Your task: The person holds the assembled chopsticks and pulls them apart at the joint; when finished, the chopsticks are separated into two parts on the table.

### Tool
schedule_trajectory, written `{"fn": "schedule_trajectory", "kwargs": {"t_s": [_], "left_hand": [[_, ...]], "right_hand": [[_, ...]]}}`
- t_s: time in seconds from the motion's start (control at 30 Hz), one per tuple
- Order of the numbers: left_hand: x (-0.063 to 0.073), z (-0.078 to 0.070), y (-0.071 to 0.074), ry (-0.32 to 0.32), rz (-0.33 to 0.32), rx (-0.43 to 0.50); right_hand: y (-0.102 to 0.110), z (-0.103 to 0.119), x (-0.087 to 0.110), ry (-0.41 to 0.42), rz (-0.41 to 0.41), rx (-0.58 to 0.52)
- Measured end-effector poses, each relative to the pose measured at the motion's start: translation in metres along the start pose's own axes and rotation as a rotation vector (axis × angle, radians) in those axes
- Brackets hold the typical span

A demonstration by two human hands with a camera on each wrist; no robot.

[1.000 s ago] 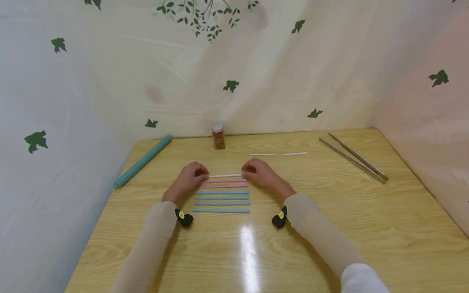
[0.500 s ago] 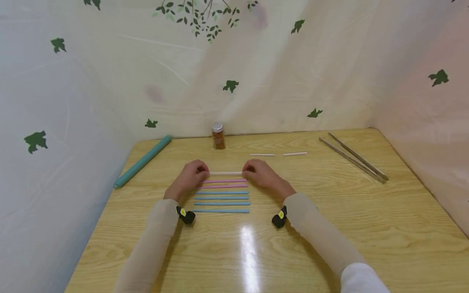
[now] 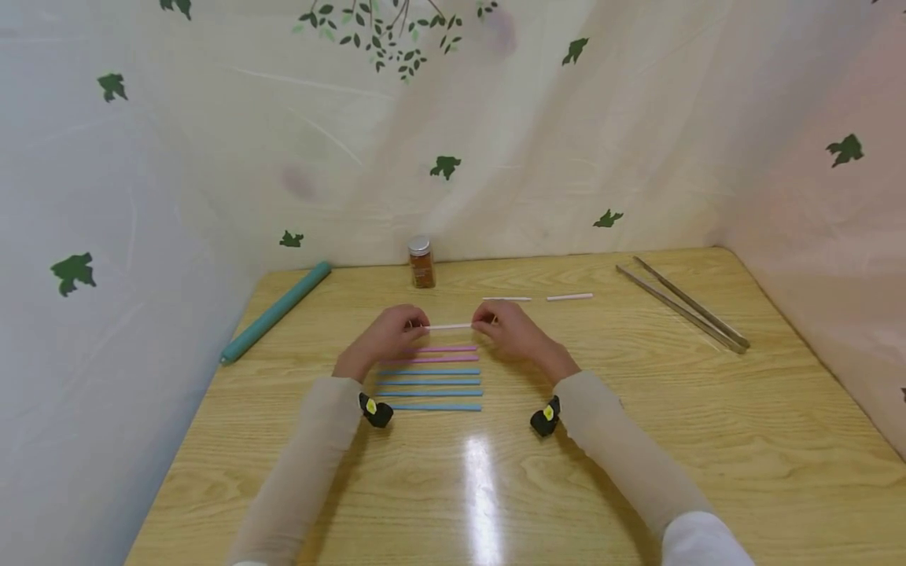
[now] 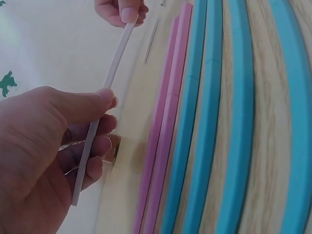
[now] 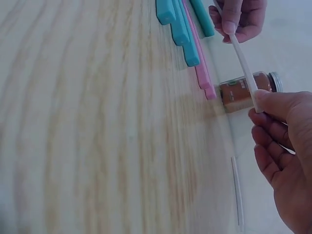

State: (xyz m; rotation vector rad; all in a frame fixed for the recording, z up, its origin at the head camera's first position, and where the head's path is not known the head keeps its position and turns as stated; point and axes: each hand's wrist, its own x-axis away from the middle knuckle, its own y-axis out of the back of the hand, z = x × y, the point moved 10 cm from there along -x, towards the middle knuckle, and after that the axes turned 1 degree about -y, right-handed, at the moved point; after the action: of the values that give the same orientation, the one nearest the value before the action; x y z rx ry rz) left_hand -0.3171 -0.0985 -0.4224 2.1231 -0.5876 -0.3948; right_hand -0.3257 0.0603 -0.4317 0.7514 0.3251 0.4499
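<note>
A thin white stick [image 3: 450,326] is held up level between both hands, just beyond a row of coloured sticks. My left hand [image 3: 388,334] pinches it between thumb and forefinger; in the left wrist view the stick's near end [image 4: 82,178] runs on past the pinch across the curled fingers. The thumb and forefinger of my right hand [image 3: 513,332] pinch the other end, seen closely in the right wrist view [image 5: 287,129]. Nearest the hands lie two pink sticks [image 3: 446,359], then several blue sticks [image 3: 439,383], their left ends partly hidden by the left arm.
Two short white sticks [image 3: 569,297] lie beyond the right hand. A jar with a silver lid [image 3: 422,267] stands at the back. A green rod [image 3: 276,313] lies at the left, metal tongs [image 3: 683,306] at the right. A patterned cloth [image 3: 453,118] surrounds the table [image 3: 637,472].
Both hands have lifted the white stick away from the pink sticks, toward the back. The left hand has slid rightward, closer to the right hand, and less of the stick shows between them.
</note>
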Motion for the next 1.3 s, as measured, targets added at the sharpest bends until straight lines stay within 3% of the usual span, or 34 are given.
{"fn": "schedule_trajectory", "kwargs": {"t_s": [0.13, 0.53, 0.9, 1.3], "left_hand": [[-0.003, -0.009, 0.0, -0.043, -0.017, -0.006], [-0.015, -0.024, -0.007, -0.041, 0.004, -0.062], [-0.017, -0.034, -0.007, -0.069, 0.003, -0.066], [-0.016, -0.032, -0.004, -0.096, -0.072, -0.04]], "right_hand": [[0.001, 0.01, -0.002, 0.027, 0.002, 0.005], [-0.01, 0.022, -0.008, 0.067, 0.018, -0.013], [-0.011, 0.032, -0.007, 0.122, 0.027, 0.068], [-0.01, 0.027, -0.006, 0.104, 0.01, 0.043]]}}
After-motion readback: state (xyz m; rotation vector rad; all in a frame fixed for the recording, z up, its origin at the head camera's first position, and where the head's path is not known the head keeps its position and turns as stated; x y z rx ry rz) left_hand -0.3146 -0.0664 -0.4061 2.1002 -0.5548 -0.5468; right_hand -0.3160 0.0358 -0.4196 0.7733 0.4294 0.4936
